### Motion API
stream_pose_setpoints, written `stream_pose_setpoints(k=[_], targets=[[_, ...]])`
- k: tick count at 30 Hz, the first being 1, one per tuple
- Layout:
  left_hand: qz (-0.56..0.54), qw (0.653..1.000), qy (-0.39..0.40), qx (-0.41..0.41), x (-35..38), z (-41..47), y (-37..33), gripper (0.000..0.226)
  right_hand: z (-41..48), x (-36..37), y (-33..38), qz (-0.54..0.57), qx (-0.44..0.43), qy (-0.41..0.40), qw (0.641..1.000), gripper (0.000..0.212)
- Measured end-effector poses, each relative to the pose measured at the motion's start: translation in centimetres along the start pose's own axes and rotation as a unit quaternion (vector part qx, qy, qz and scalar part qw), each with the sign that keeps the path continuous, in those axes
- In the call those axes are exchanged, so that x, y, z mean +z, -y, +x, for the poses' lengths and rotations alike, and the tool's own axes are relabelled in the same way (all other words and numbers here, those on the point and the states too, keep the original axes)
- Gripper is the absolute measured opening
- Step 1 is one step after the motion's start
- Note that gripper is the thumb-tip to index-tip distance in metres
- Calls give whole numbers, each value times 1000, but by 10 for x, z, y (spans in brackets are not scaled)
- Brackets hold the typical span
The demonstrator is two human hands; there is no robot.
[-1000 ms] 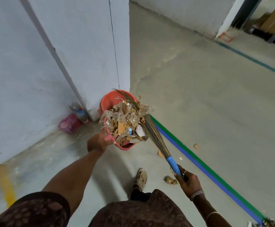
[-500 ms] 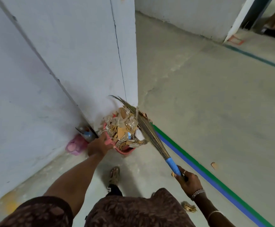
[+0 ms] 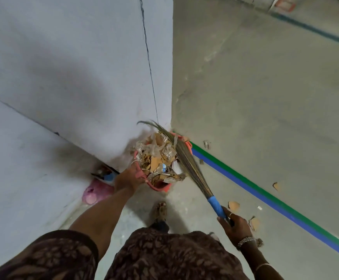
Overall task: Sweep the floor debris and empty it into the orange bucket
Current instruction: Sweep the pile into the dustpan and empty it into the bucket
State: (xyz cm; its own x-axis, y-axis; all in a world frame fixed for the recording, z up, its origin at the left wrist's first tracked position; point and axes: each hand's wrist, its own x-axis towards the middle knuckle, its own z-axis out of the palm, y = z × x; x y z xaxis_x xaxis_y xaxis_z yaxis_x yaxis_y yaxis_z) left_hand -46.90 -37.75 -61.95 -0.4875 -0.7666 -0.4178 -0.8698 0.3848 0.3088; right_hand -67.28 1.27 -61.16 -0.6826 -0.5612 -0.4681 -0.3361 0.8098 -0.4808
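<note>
My left hand (image 3: 127,177) grips the handle of a red dustpan (image 3: 160,186) heaped with debris (image 3: 158,158): cardboard scraps, clear plastic and paper. The dustpan is held against the wall corner, above the orange bucket (image 3: 186,141), of which only a sliver of rim shows behind the pile. My right hand (image 3: 235,223) holds the blue handle of a stick broom (image 3: 186,158). Its bristles lie across the right side of the debris, tips curling past the pan's far end.
A grey wall fills the left, its corner just behind the bucket. A pink bag (image 3: 96,191) and a bottle (image 3: 106,174) lie at the wall's foot. Green and blue floor tape (image 3: 265,197) runs to the right, with cardboard scraps (image 3: 233,205) beside it. My foot (image 3: 160,211) stands below the pan.
I have stepped closer to the wall corner. The loaded dustpan and broom moved forward over the orange bucket, which was plainly visible before and is now almost hidden.
</note>
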Motion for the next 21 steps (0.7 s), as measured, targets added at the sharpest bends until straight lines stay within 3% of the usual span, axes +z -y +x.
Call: stream_pose_setpoints(k=[6, 9, 13, 16, 21], targets=[[138, 990, -4, 5, 25, 71, 15, 59, 20, 36, 33, 25, 59, 2, 998, 52], [140, 990, 14, 0, 33, 96, 13, 60, 37, 50, 38, 36, 74, -2, 997, 52], [143, 989, 41, 0, 48, 129, 12, 48, 59, 69, 40, 24, 98, 8, 995, 52], [194, 981, 19, -18, 64, 147, 13, 34, 69, 82, 35, 7, 108, 2, 994, 54], [265, 961, 55, -54, 67, 160, 8, 16, 66, 86, 30, -4, 134, -29, 991, 55]])
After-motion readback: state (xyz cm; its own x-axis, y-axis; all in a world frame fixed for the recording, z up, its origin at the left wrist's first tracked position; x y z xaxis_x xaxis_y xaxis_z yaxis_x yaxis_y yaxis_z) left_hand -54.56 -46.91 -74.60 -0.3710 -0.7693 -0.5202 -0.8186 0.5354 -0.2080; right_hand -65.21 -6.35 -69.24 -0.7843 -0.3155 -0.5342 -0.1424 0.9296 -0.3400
